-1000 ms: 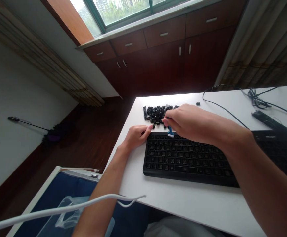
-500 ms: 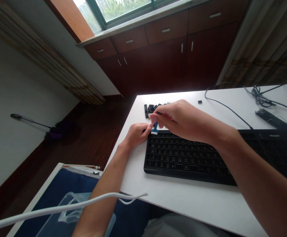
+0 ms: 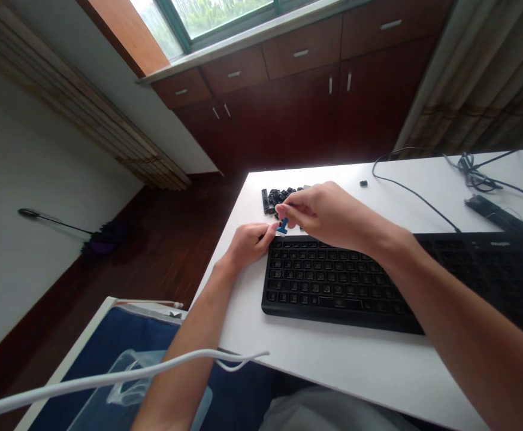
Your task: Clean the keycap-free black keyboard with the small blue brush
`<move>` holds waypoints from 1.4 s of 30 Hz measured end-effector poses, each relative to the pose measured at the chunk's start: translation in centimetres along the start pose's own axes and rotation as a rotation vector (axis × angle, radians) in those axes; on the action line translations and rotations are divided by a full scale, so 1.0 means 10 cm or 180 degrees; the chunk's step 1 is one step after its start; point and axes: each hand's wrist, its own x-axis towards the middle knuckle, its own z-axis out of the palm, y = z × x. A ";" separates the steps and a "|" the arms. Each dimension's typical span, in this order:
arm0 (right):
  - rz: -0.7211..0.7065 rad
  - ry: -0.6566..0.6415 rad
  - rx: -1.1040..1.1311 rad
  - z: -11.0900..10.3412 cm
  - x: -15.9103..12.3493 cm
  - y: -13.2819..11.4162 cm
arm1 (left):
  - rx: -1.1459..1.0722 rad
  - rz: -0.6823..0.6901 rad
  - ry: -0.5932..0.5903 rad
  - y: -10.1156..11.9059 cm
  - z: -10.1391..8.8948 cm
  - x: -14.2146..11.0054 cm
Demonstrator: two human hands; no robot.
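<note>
A white surface is carrying a black keyboard, with a pile of loose black keycaps beyond it. The right hand is pinching a blue keycap puller above the keyboard's top edge, while the empty left hand is resting curled just beside it.

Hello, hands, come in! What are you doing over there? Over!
Right hand pinching blue keycap puller above black keyboard. Left hand at keyboard corner. Loose keycaps just beyond. Over!

Right hand holding keycap puller, keyboard
</note>
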 end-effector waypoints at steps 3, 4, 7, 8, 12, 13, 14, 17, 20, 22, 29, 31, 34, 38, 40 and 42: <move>0.0038 0.0155 0.0020 -0.05 -0.01 -0.03 | -0.0005 -0.0016 0.0027 0.01 0.00 0.00; 0.0099 0.0191 -0.0142 -0.07 -0.02 -0.03 | -0.0004 -0.0051 0.0064 0.01 0.00 0.00; 0.0308 0.0304 -0.0879 -0.11 -0.04 0.02 | 0.0039 -0.0192 0.0229 0.01 0.01 0.01; 0.0373 0.0347 -0.1079 -0.09 -0.03 0.03 | 0.0071 -0.0232 0.0287 0.01 0.01 0.00; 0.0455 0.0293 -0.0629 0.07 0.00 0.03 | 0.0166 -0.0383 0.0511 0.02 0.01 -0.01; 0.0440 0.0192 -0.0259 0.11 0.01 0.02 | 0.0130 -0.0442 0.0611 0.02 0.01 -0.01; 0.0427 0.0101 0.0095 0.14 0.02 0.01 | 0.0034 -0.0514 0.0743 0.03 0.00 0.00; 0.0440 0.0212 0.0470 0.18 0.03 -0.02 | -0.0776 -0.0825 0.1284 0.05 -0.03 0.04; 0.0497 0.0647 -0.0130 0.15 0.02 -0.01 | -0.2258 -0.1195 0.1857 0.01 -0.10 0.11; 0.0516 0.0629 -0.0366 0.15 0.01 0.00 | -0.2992 -0.1388 0.1932 -0.04 -0.15 0.14; 0.0534 0.0299 0.0957 0.29 0.06 -0.02 | -0.3614 -0.1747 0.1809 -0.12 -0.20 0.13; 0.0546 0.0444 0.1259 0.26 0.06 -0.03 | -0.3669 -0.1700 0.1805 -0.11 -0.18 0.12; 0.0552 0.0095 0.1649 0.23 0.06 -0.02 | -0.3839 -0.1686 0.1809 -0.09 -0.18 0.13; 0.0298 -0.0498 0.1423 0.30 0.05 0.03 | -0.3881 -0.1807 0.1835 -0.07 -0.18 0.14; 0.0204 -0.0142 0.0942 0.35 0.05 0.04 | -0.3806 -0.1819 0.1821 -0.08 -0.19 0.14; 0.0118 0.0312 0.0570 0.36 0.05 0.03 | -0.3728 -0.1777 0.1799 -0.08 -0.19 0.14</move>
